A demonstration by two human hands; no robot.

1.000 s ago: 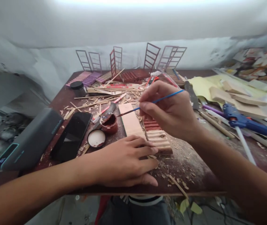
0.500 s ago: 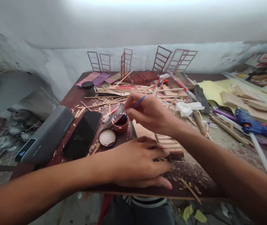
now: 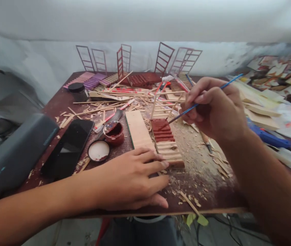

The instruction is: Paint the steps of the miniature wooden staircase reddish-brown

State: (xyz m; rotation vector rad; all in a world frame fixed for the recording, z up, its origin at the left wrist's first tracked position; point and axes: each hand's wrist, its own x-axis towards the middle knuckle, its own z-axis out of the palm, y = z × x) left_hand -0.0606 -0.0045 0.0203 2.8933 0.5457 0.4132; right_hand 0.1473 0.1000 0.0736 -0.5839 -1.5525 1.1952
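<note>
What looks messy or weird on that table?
Wood shavings lie scattered over the table, even close to the partly red ridged block, so it looks untidy. I see no obvious spill by the open paint jar.

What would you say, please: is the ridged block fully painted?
No, the ridged block is red at its far end but bare at its near end.

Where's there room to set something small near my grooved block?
Between the grooved block and right forearm, where the table shows mostly sawdust and shavings. Crowded: left, by phone, lid and paint jar; behind, by loose sticks.
</note>
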